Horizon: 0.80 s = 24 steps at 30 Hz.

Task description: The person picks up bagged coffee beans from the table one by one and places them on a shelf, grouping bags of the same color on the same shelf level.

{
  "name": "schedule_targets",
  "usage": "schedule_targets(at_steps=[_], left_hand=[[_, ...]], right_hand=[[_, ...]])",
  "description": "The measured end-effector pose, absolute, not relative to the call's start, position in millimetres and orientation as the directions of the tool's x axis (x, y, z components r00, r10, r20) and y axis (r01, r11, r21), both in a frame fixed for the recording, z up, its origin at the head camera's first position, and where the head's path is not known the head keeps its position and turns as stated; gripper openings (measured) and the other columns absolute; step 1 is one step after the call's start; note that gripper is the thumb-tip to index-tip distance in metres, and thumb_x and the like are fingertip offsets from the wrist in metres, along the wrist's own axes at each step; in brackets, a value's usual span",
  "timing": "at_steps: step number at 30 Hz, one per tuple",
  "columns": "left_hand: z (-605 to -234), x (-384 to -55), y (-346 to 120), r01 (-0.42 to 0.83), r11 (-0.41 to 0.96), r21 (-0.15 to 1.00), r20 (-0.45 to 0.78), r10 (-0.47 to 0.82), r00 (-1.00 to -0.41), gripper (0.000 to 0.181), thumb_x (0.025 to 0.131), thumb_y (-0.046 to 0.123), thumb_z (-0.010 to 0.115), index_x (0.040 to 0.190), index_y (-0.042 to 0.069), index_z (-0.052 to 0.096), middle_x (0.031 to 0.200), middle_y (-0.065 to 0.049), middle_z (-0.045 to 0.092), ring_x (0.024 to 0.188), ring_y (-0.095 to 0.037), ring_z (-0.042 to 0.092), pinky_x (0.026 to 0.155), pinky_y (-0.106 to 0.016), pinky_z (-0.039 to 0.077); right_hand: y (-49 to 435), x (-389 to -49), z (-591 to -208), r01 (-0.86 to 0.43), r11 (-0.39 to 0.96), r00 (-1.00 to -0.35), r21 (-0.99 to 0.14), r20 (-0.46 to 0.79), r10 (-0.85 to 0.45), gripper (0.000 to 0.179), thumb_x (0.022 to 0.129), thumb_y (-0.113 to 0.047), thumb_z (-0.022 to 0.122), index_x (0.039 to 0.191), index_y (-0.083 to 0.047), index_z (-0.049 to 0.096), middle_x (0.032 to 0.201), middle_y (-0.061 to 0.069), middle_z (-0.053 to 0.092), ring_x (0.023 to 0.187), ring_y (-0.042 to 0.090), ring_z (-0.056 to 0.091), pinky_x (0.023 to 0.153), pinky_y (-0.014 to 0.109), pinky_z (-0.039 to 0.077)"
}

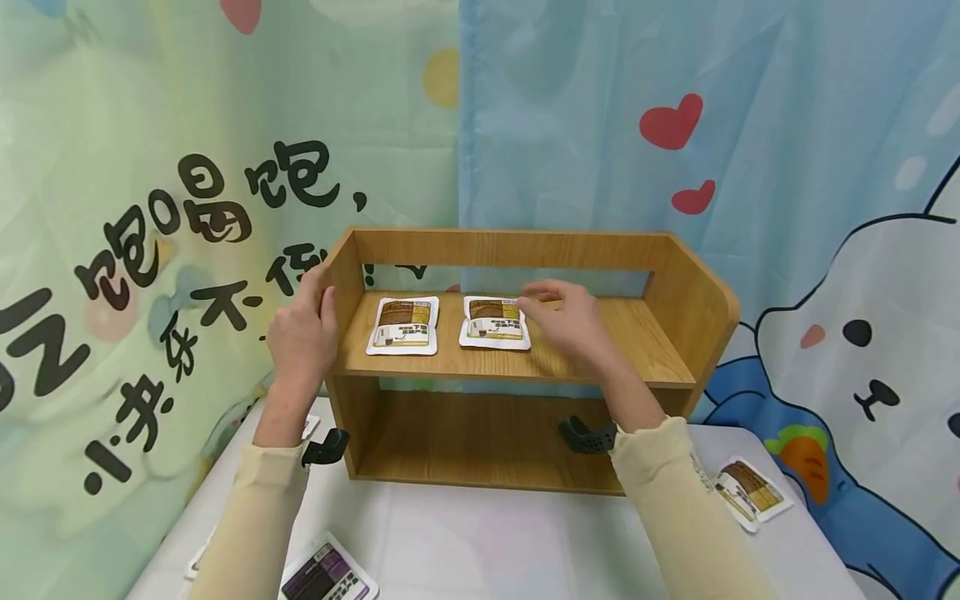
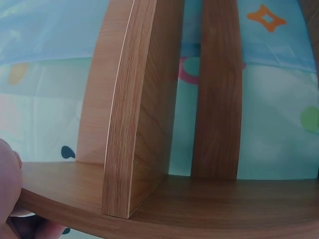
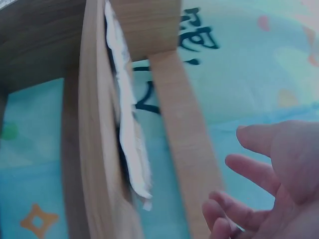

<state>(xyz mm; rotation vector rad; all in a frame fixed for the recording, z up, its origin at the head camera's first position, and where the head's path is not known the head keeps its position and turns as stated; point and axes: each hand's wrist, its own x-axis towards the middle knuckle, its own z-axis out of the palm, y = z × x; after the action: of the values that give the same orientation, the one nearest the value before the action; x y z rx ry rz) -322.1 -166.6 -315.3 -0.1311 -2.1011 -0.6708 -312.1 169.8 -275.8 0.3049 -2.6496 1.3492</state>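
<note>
My left hand grips the left side panel of a two-tier wooden shelf; its fingers show at that panel's edge in the left wrist view. Over the upper board, my right hand hovers beside the right white-and-brown pouch. Its fingers are loosely bent and hold nothing, apart from the shelf in the right wrist view. Another such pouch lies flat on the same board further left. Seen from the side, pouches rest along the board in the right wrist view.
More white-and-brown pouches lie on the white table right of the shelf, partly behind my right sleeve. A purple-and-black pouch is at the front left. Printed curtains hang close behind the shelf.
</note>
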Motion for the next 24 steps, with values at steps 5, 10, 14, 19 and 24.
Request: schedule_targets(at_steps=[5,10,14,19,24], left_hand=[[-313.8,-321.6,-166.7,0.328,0.85,0.412,0.794,-0.159,-0.587,0.033,0.103,0.024,0.049,0.134,0.015,0.053,0.093,-0.02,0.068,0.045,-0.029,0.045,0.042,-0.041,0.034],[-313.5,-320.9,-166.7,0.319,0.851,0.418,0.788,-0.164,-0.594,0.033,0.103,0.024,0.049,0.134,0.014,0.053,0.091,-0.021,0.068,0.044,-0.029,0.044,0.042,-0.041,0.034],[-313.8,-319.4,-165.4,0.32,0.849,0.42,0.784,-0.161,-0.599,0.034,0.102,0.023,0.05,0.135,0.015,0.053,0.087,-0.021,0.067,0.043,-0.027,0.041,0.042,-0.039,0.032],[-313.9,-320.0,-165.0,0.33,0.847,0.416,0.789,-0.156,-0.594,0.035,0.103,0.024,0.049,0.136,0.015,0.053,0.083,-0.021,0.065,0.043,-0.027,0.04,0.042,-0.038,0.032],[-314.9,-319.7,-165.4,0.326,0.843,0.427,0.792,-0.174,-0.586,0.034,0.102,0.023,0.05,0.135,0.015,0.054,0.088,-0.021,0.067,0.044,-0.03,0.044,0.042,-0.041,0.033]], right_hand=[[196.4,-278.4,-271.0,-0.324,0.61,-0.939,-0.723,0.326,-0.112,0.039,0.097,-0.035,0.06,0.124,-0.007,0.064,0.119,0.015,0.059,0.096,0.031,0.053,0.075,0.041,0.046],[225.5,-240.9,-277.0,-0.312,0.668,-0.93,-0.675,0.361,-0.069,0.038,0.096,-0.038,0.06,0.121,-0.01,0.065,0.112,0.011,0.062,0.09,0.026,0.053,0.067,0.035,0.048],[252.8,-216.2,-291.3,-0.292,0.699,-0.924,-0.653,0.38,-0.03,0.038,0.097,-0.038,0.059,0.121,-0.009,0.065,0.108,0.01,0.064,0.087,0.025,0.052,0.063,0.029,0.049],[290.6,-201.5,-313.3,-0.23,0.713,-0.926,-0.662,0.373,0.048,0.04,0.099,-0.036,0.057,0.123,-0.006,0.063,0.105,0.013,0.063,0.083,0.022,0.051,0.06,0.025,0.047],[327.1,-199.0,-338.4,-0.119,0.732,-0.94,-0.671,0.313,0.134,0.043,0.1,-0.036,0.054,0.126,-0.003,0.061,0.111,0.017,0.06,0.081,0.016,0.051,0.058,0.024,0.047]])
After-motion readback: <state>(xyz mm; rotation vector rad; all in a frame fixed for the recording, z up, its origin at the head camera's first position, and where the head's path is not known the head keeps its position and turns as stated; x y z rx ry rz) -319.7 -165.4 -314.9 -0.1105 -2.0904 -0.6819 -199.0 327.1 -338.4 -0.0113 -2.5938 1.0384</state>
